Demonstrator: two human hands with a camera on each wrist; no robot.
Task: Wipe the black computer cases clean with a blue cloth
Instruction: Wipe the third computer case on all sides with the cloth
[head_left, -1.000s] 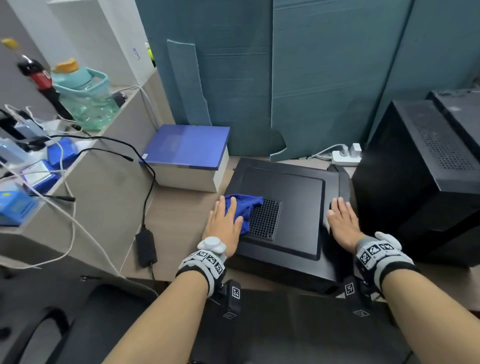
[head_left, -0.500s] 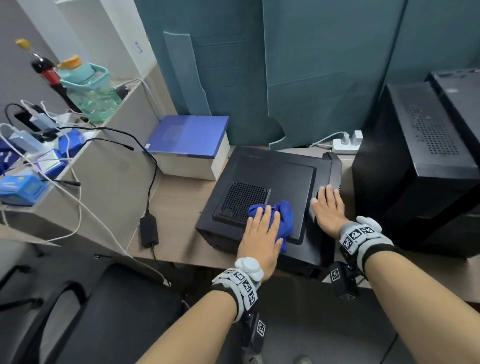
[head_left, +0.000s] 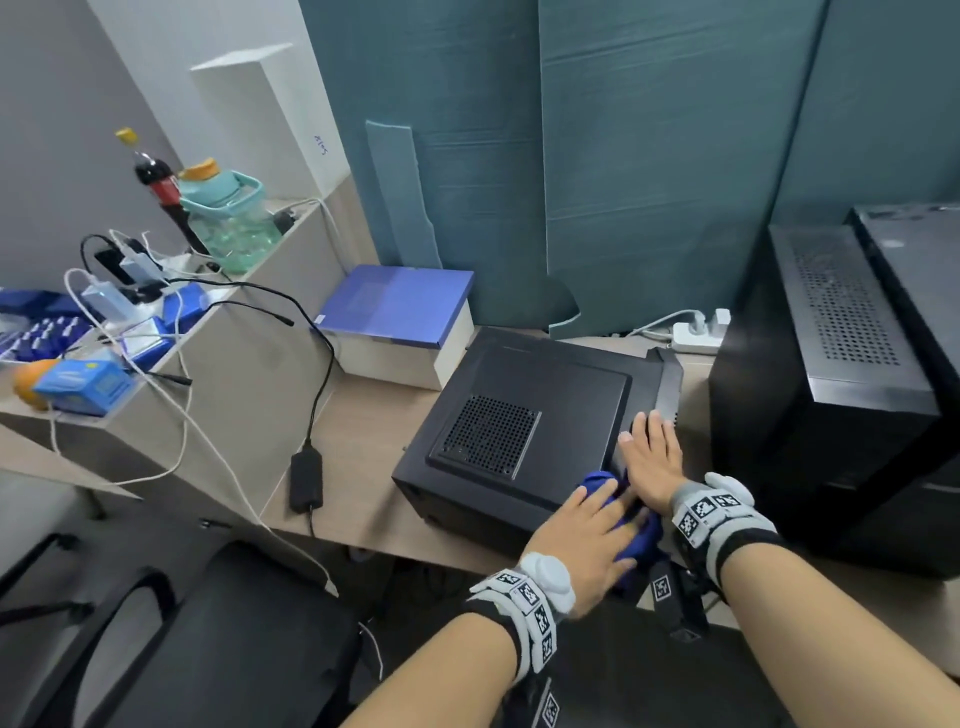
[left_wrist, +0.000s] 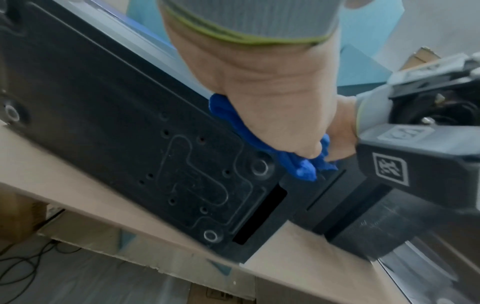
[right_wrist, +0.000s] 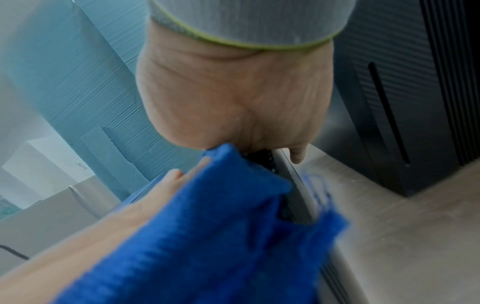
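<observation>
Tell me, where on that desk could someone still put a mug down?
The widest bare patch of beige desktop lies between the black power brick and the flat black computer case. The strip between that case and the upright black tower is narrow. The left shelf is crowded with cables and blue boxes.

You have three black computer cases: one lying flat (head_left: 530, 415) on the tabletop (head_left: 363, 441) in front of you, and two upright ones at the right, a nearer (head_left: 831, 389) and a farther (head_left: 914, 270). There is one blue cloth (head_left: 631, 525) and two hands, left (head_left: 582, 545) and right (head_left: 652, 462). Far left, you see one blue-lidded box (head_left: 400, 312), one power brick (head_left: 306, 478), one white power strip (head_left: 698, 332), one cola bottle (head_left: 153, 182) and one green jug (head_left: 228, 218).
</observation>
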